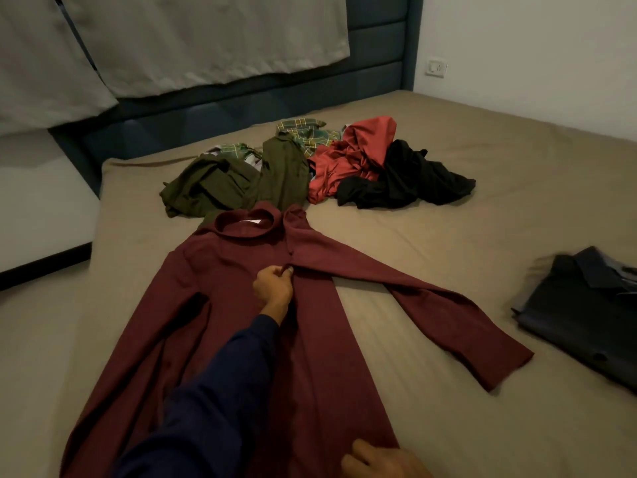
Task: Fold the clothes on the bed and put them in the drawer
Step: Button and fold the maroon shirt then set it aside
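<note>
Maroon shirt [241,339] spread flat on the bed [431,243], both hands on it.

The left hand [274,286] pinches a fold of cloth near the chest, where the long right sleeve crosses outward. The right hand [382,462] rests at the shirt's lower edge; I cannot tell whether its fingers grasp the cloth. Beyond the collar lies a rumpled heap: olive clothes [238,181], a green plaid piece [306,134], a shiny red garment [351,157], a black one [406,181]. A folded dark shirt [586,308] sits well apart at the right. The tan sheet looks smooth, the headboard [375,63] padded.
</note>
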### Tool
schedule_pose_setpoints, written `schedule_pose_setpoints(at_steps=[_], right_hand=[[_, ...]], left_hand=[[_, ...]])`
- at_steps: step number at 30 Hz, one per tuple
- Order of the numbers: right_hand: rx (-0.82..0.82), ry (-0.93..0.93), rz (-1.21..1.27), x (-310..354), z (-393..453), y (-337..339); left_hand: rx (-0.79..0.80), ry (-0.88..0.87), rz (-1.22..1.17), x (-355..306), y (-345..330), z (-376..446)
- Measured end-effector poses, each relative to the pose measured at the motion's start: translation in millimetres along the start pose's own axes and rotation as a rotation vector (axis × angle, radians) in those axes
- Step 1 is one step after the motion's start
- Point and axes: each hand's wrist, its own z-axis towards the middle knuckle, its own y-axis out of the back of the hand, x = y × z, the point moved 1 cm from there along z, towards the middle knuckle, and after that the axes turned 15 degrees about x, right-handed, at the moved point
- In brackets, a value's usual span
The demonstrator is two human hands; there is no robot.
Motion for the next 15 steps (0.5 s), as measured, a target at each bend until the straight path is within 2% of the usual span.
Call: schedule_pose_setpoints(at_steps=[2, 3, 5, 6, 9, 11, 13, 15], right_hand=[[-0.078, -0.024, 0.083, -5.3, -7.2, 8.3], [-0.055, -0.055, 0.129, -5.4, -12.0, 12.3], [-0.064, 0.012, 0.302, -5.4, -21.6, 23.2], [-0.121, -0.03, 0.41, -9.7, -26.0, 28.9], [-0.547, -0.311, 0.462, -56.3, -39.8, 55.6], [-0.657, -0.549, 0.355, -105.4, -46.3, 73.3], [-0.593, -0.834, 0.28, -154.9, -53.8, 91.8], [-0.42, -0.975, 0.375, -189.7, -59.5, 106.2]], left_hand=[[-0.001, -0.004, 0.212, 4.2, 1.4, -7.9], [0.004, -0.013, 0.286, 4.6, 2.2, -12.3], [0.012, -0.035, 0.384, 4.2, 3.1, -21.7], [0.009, -0.062, 0.449, 3.0, 3.4, -27.1], [-0.031, -0.268, 0.718, -0.7, 1.1, -41.8], [0.017, -0.43, 0.813, -1.6, -4.6, -50.4], [0.136, -0.538, 0.805, 1.5, -15.5, -56.2], [0.223, -0.6, 0.807, 5.7, -27.0, -61.8]])
